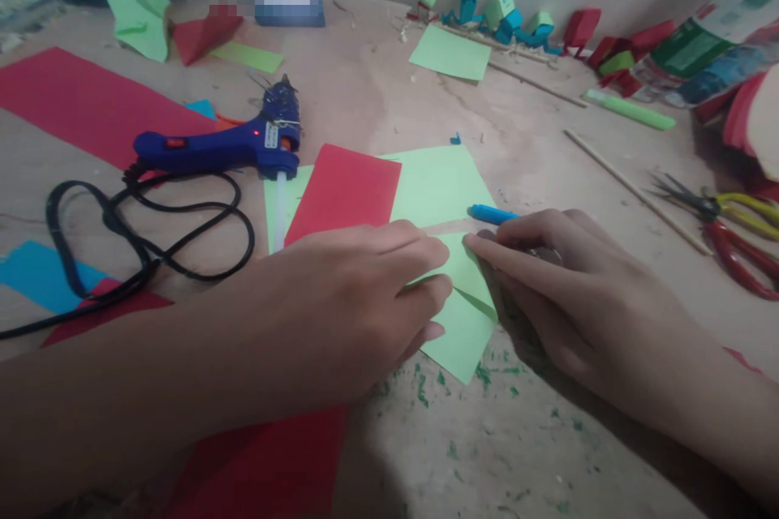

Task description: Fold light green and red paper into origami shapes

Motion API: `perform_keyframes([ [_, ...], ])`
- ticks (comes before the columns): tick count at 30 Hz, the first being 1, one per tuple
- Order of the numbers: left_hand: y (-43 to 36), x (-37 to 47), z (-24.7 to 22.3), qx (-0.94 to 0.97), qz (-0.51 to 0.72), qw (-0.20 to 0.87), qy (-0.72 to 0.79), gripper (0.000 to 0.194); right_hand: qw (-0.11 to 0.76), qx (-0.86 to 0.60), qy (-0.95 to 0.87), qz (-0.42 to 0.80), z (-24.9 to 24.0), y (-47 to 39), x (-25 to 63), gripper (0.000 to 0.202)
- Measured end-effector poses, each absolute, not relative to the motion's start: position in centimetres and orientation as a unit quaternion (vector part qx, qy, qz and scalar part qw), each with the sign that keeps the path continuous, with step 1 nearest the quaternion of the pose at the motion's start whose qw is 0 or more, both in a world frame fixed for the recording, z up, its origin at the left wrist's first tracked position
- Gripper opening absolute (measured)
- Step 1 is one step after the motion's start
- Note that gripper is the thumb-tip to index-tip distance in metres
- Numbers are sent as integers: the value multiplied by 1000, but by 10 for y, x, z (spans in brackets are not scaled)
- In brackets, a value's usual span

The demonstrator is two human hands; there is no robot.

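A light green sheet of paper (466,349) lies in front of me, with a raised flap or crease across its middle. My left hand (365,292) comes over it from the left, its curled fingers gripping the flap. On the opposite side, my right hand (560,284) pinches the sheet's upper right edge; its thumb is partly hidden. Just beyond the right knuckles rests a blue pen (492,215), partly covered by the hand. A red paper piece (344,190) lies over a larger green sheet (435,178) behind my left hand.
A blue hot glue gun (213,147) with a lit red light stands at left, its black cord (243,247) looped beside it. Pliers (718,219) and a thin wooden stick (633,188) lie at right. Small paper figures (504,16) line the wall near a plastic bottle (694,40).
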State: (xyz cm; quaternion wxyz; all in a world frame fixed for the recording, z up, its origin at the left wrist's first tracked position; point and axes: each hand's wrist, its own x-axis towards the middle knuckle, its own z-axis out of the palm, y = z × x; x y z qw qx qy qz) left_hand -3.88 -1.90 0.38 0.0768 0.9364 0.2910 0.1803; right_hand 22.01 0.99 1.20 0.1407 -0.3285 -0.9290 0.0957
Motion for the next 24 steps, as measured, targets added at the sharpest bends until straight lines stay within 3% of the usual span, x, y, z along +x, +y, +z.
perform_keyframes([
  [14,-20,-39,3,934,166,64,311,30,150,-280,-941,116,17,13,227,52],
  [24,-20,-40,6,938,155,69,302,28,169,-273,-937,139,24,8,222,33],
])
